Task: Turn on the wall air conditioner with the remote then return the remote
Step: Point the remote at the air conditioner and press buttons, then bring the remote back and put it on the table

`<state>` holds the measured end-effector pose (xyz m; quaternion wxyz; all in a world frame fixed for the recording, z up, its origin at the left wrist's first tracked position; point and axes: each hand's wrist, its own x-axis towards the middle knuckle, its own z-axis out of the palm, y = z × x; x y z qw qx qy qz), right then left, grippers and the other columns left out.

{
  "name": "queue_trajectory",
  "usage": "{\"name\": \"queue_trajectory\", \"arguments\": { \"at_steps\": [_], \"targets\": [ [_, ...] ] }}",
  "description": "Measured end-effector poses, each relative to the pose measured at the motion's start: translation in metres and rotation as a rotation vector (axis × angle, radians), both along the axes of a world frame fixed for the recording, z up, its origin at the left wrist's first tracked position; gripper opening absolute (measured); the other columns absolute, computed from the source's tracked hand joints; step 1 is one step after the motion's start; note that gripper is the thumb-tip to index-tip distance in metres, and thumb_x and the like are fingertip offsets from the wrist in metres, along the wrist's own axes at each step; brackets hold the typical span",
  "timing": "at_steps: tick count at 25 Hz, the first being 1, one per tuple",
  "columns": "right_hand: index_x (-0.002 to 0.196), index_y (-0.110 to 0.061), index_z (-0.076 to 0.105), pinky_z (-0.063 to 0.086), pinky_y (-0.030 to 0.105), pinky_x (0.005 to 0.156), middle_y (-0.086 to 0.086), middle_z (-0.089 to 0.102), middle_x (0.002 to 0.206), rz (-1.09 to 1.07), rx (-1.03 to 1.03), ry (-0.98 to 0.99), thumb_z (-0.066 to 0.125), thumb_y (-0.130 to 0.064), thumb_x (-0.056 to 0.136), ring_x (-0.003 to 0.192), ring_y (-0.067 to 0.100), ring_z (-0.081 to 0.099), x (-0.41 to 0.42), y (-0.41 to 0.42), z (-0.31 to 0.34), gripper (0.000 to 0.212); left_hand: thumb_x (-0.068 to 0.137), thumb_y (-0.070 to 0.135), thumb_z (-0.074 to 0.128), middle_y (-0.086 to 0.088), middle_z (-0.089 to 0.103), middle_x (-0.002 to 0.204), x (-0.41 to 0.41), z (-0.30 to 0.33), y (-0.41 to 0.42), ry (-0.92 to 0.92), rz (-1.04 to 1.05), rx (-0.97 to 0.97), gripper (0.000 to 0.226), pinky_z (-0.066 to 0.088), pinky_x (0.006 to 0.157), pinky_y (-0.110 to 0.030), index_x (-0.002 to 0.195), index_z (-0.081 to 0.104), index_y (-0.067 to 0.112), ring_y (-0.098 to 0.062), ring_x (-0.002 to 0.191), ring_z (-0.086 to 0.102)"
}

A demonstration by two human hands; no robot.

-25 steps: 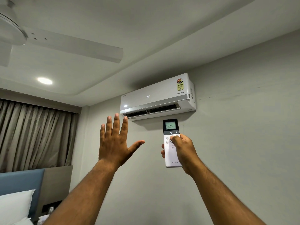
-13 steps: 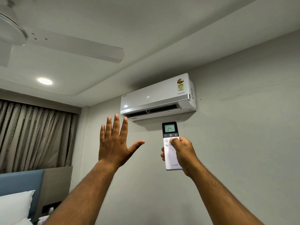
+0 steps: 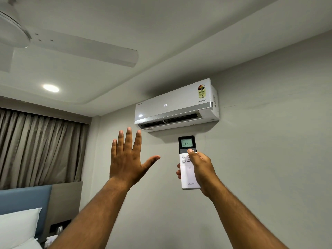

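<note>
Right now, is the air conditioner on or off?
On. The air conditioner shows a lit 24 on its front panel, and its louvre is open. The remote in the right hand also reads 24.

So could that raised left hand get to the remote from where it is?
Probably yes. The left hand is open and empty, raised beside the remote with only bare air between them. The right hand grips the remote's right side, but its left edge and lower end look free to take.
</note>
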<state>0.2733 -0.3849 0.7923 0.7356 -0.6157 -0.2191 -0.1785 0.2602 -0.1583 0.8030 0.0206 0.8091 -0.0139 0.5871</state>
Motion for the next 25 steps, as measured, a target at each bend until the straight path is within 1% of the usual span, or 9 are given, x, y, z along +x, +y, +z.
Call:
{"name": "queue_trajectory", "arguments": {
  "at_steps": [4,7,11,13,15,17,20,22,25],
  "targets": [
    [0.102,-0.006,0.058,0.062,0.038,0.054,0.019,0.073,0.077,0.025,0.035,0.003,0.048,-0.041,0.098,0.056,0.030,0.071,0.001,0.005,-0.002,0.036,0.066,0.089,0.002,-0.007,-0.018,0.157,0.003,-0.001,0.002,0.017,-0.023,-0.032,0.105,-0.004,0.119,-0.046,0.146,-0.015,0.024,-0.029,0.147,-0.015],
    [0.100,-0.010,0.058,0.061,0.037,0.051,0.017,0.071,0.078,0.025,0.044,0.005,0.044,-0.042,0.099,0.055,0.030,0.072,0.001,0.012,-0.004,0.035,0.069,0.088,0.008,-0.009,-0.006,0.162,0.002,0.000,0.001,0.038,-0.093,-0.133,0.105,0.002,0.118,-0.045,0.151,-0.003,0.023,-0.029,0.149,-0.006],
    [0.090,-0.016,0.058,0.057,0.033,0.052,0.008,0.071,0.071,0.024,0.053,0.007,0.041,-0.042,0.100,0.055,0.026,0.069,0.006,0.033,-0.012,0.032,0.085,0.071,0.034,-0.013,0.025,0.158,0.001,0.005,-0.001,0.115,-0.277,-0.394,0.082,0.029,0.112,-0.048,0.147,0.027,0.019,-0.032,0.143,0.026],
    [0.084,-0.019,0.057,0.051,0.029,0.057,0.001,0.068,0.072,-0.017,0.023,0.014,0.040,-0.043,0.100,0.056,0.019,0.063,0.011,0.051,-0.019,0.033,0.090,0.058,0.045,-0.011,0.049,0.144,0.000,0.001,0.003,0.173,-0.430,-0.527,0.061,0.039,0.104,-0.045,0.135,0.049,0.016,-0.030,0.130,0.046],
    [0.082,-0.021,0.057,0.045,0.025,0.055,-0.002,0.067,0.072,-0.003,-0.006,0.034,0.040,-0.044,0.100,0.056,0.014,0.059,0.014,0.074,-0.029,0.033,0.091,0.050,0.052,-0.003,0.067,0.116,-0.006,-0.009,0.012,0.235,-0.597,-0.687,0.034,0.051,0.091,-0.041,0.105,0.067,0.023,-0.026,0.106,0.063],
    [0.084,-0.023,0.057,0.044,0.025,0.056,-0.003,0.066,0.074,0.050,-0.043,0.065,0.038,-0.046,0.100,0.059,0.014,0.058,0.016,0.100,-0.043,0.033,0.091,0.043,0.056,0.002,0.069,0.099,-0.014,-0.024,0.026,0.321,-0.681,-0.795,0.019,0.057,0.075,-0.040,0.085,0.067,0.029,-0.021,0.085,0.070],
    [0.094,-0.024,0.058,0.043,0.026,0.059,-0.001,0.066,0.083,0.154,-0.080,0.094,0.036,-0.047,0.100,0.067,0.015,0.059,0.018,0.143,-0.064,0.032,0.092,0.034,0.059,-0.001,0.073,0.096,-0.024,-0.048,0.050,0.391,-0.676,-0.882,0.013,0.056,0.057,-0.029,0.090,0.069,0.025,-0.015,0.068,0.071],
    [0.100,-0.025,0.059,0.044,0.026,0.061,-0.002,0.069,0.088,0.220,-0.099,0.110,0.035,-0.047,0.100,0.071,0.014,0.062,0.018,0.172,-0.077,0.033,0.092,0.030,0.060,-0.001,0.076,0.089,-0.032,-0.065,0.067,0.406,-0.638,-0.927,0.014,0.055,0.053,-0.026,0.092,0.071,0.022,-0.013,0.062,0.071],
    [0.096,-0.026,0.061,0.047,0.027,0.062,-0.001,0.072,0.087,0.350,-0.095,0.163,0.037,-0.045,0.100,0.070,0.014,0.065,0.016,0.219,-0.104,0.031,0.093,0.026,0.059,0.002,0.077,0.078,-0.048,-0.094,0.097,0.401,-0.536,-0.999,0.015,0.054,0.049,-0.023,0.090,0.072,0.021,-0.010,0.057,0.069]
  ]
}}
